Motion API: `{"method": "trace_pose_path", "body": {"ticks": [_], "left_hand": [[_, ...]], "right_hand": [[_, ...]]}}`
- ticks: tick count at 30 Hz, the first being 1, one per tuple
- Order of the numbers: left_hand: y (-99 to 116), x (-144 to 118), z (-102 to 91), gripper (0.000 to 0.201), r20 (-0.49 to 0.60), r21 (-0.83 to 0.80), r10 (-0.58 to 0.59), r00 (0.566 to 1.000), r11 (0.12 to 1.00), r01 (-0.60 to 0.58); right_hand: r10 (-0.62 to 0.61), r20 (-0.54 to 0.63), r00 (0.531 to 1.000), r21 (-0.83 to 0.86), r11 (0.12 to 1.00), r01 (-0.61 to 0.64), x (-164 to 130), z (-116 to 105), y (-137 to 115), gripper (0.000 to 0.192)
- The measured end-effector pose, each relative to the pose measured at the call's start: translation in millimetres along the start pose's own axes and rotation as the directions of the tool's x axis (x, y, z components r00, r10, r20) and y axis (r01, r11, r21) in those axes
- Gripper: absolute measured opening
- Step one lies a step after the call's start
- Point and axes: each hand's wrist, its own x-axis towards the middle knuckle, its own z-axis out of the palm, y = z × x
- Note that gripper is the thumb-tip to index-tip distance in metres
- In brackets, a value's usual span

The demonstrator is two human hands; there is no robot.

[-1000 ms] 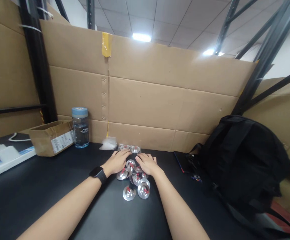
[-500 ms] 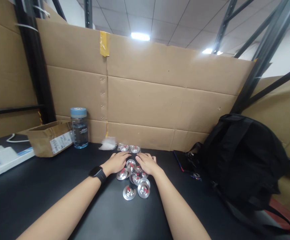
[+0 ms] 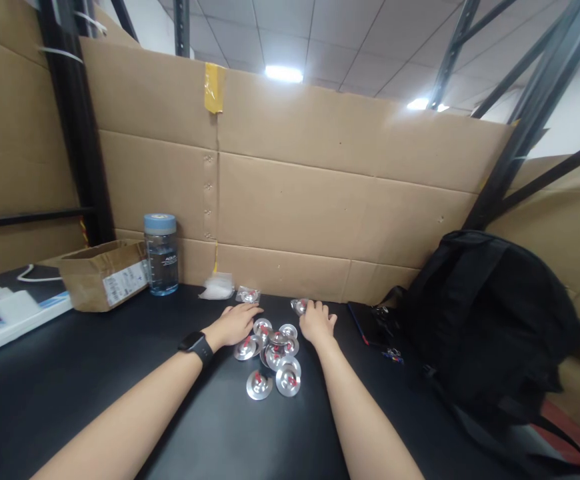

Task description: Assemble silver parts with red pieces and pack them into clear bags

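Note:
Several silver finger cymbals [image 3: 275, 357], domed in the middle with red bits at their centres, lie in a loose, overlapping pile on the black table. My right hand [image 3: 319, 322] is to the right of the pile, its fingers closed on the edge of a finger cymbal in a clear bag [image 3: 299, 306]. A second bagged finger cymbal [image 3: 248, 295] lies near the cardboard wall. My left hand [image 3: 236, 323], with a black watch on the wrist, rests flat on the table between that bag and the pile, fingers stretched out and holding nothing.
Left of the hands are a white plastic packet [image 3: 217, 287], a water bottle [image 3: 161, 257], an open cardboard box [image 3: 105, 277] and a power strip [image 3: 25, 323]. On the right stand a black backpack [image 3: 490, 320] and keys [image 3: 394, 355]. A cardboard wall [image 3: 290, 207] closes the back.
My right hand has moved right, away from the pile, and one bagged finger cymbal has shifted right with it, apart from the other bag. My left hand has stayed in place.

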Motion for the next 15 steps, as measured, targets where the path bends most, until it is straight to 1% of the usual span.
{"method": "trace_pose_path", "body": {"ticks": [3,5,6,8,15], "left_hand": [[-1,0,0.5,0.05,-0.001,-0.007,-0.001,1.0,1.0,0.001],[0,0,0.5,0.05,-0.001,-0.008,-0.001,1.0,1.0,0.001],[0,0,0.4,0.05,0.001,-0.006,-0.002,1.0,1.0,0.002],[0,0,0.2,0.05,0.004,-0.003,-0.004,1.0,1.0,0.004],[1,0,-0.1,0.05,0.005,-0.003,-0.003,1.0,1.0,0.003]], "right_hand": [[-0.12,0.061,0.991,0.06,0.991,0.116,6,1,16,0.061],[-0.144,0.12,0.982,0.099,0.986,0.133,9,0,22,0.066],[-0.132,0.14,0.981,0.108,0.987,0.118,10,0,23,0.065],[-0.098,0.145,0.985,0.101,0.991,0.084,10,0,22,0.061],[-0.049,0.033,0.998,0.033,0.998,0.048,8,-2,13,0.036]]}}
